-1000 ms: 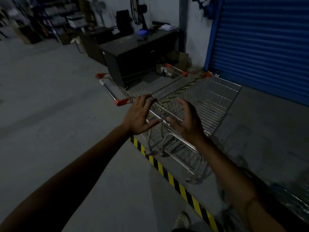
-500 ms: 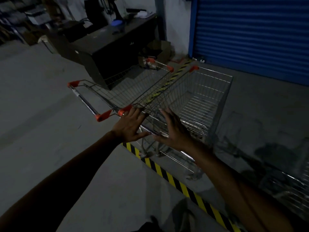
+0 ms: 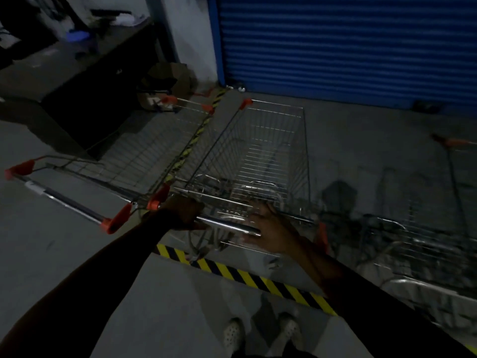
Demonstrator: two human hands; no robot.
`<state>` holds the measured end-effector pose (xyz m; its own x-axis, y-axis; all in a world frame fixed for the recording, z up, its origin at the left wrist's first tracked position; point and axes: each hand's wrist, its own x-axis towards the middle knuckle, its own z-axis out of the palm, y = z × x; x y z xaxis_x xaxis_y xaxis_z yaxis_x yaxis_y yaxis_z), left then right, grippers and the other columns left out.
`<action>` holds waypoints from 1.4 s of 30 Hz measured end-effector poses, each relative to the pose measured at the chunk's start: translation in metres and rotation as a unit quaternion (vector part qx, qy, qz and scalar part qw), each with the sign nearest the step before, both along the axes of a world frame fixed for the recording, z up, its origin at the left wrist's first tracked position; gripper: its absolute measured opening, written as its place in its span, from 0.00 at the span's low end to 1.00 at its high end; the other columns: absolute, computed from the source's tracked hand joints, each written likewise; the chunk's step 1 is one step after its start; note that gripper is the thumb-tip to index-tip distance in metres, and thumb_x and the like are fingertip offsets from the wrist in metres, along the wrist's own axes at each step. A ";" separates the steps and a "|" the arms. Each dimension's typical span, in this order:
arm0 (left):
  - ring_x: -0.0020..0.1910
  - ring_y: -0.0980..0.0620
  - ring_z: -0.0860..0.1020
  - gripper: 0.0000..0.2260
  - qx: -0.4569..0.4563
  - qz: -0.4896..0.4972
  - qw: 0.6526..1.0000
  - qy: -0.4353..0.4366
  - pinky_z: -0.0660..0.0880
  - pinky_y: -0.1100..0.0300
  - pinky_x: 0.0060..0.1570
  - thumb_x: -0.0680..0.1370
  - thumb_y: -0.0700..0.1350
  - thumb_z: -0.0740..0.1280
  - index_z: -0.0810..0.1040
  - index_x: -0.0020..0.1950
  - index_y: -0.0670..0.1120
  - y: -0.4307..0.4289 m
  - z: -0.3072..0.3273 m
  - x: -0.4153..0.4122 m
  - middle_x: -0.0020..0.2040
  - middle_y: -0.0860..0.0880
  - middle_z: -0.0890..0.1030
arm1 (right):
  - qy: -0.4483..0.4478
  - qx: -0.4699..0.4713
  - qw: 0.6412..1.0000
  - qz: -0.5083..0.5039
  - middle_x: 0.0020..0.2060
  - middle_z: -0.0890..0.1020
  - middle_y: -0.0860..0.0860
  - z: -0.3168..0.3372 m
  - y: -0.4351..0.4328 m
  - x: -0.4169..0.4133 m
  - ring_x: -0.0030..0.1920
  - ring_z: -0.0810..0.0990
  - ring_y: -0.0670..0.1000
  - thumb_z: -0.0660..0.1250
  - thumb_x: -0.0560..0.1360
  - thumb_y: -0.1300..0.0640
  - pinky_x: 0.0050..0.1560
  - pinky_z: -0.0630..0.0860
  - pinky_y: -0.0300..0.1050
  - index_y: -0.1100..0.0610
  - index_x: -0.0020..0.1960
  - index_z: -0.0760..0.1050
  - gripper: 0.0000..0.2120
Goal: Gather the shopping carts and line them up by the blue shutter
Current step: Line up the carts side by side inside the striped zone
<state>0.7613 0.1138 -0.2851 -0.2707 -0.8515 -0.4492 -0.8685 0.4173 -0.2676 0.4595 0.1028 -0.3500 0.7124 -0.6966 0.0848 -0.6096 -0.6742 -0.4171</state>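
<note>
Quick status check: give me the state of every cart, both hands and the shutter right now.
Middle cart: upright, empty, held by its handle.
Left cart: upright, empty, unheld, alongside.
Right cart: blurred, unheld.
Left hand: closed on handle.
Right hand: on handle, fingers loose.
Blue shutter: down.

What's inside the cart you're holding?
The cart looks empty: only its wire bottom and the floor show through. The near end, by the handle, is blurred and partly hidden by the hands.

We are looking at a shopping cart (image 3: 260, 156) of thin, shiny metal wire, its handle bar (image 3: 227, 224) gleaming like polished chrome between matt orange plastic end caps (image 3: 158, 196). The blue shutter (image 3: 348, 45) is showing ribbed painted metal; the floor (image 3: 64, 254) is looking like dull, rough concrete.
</note>
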 end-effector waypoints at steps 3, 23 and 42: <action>0.45 0.45 0.84 0.41 -0.058 -0.074 0.995 0.028 0.73 0.57 0.38 0.71 0.79 0.44 0.82 0.43 0.48 -0.014 -0.015 0.006 0.43 0.48 0.84 | 0.037 0.044 0.995 -0.079 0.55 0.79 0.53 0.008 0.003 0.001 0.57 0.78 0.56 0.56 0.70 0.22 0.53 0.78 0.49 0.53 0.49 0.79 0.36; 0.54 0.47 0.83 0.42 -0.102 0.009 0.987 0.123 0.78 0.53 0.52 0.65 0.84 0.52 0.83 0.55 0.51 -0.093 0.000 -0.096 0.53 0.48 0.85 | 0.239 0.074 0.942 -0.224 0.44 0.83 0.51 0.041 -0.071 -0.090 0.48 0.82 0.53 0.55 0.72 0.22 0.48 0.75 0.46 0.52 0.49 0.82 0.36; 0.57 0.45 0.82 0.38 -0.111 -0.014 0.986 0.121 0.75 0.52 0.56 0.70 0.80 0.54 0.84 0.52 0.50 -0.189 0.001 -0.277 0.54 0.47 0.85 | 0.252 0.075 0.920 -0.293 0.39 0.83 0.53 0.042 -0.147 -0.265 0.44 0.81 0.53 0.46 0.67 0.17 0.45 0.69 0.45 0.55 0.39 0.81 0.45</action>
<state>0.4848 -0.0748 -0.2842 -0.3717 -0.9125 -0.1706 -0.9074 0.3959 -0.1407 0.1942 -0.0446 -0.3080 0.1347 -0.9503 -0.2807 -0.9909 -0.1274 -0.0442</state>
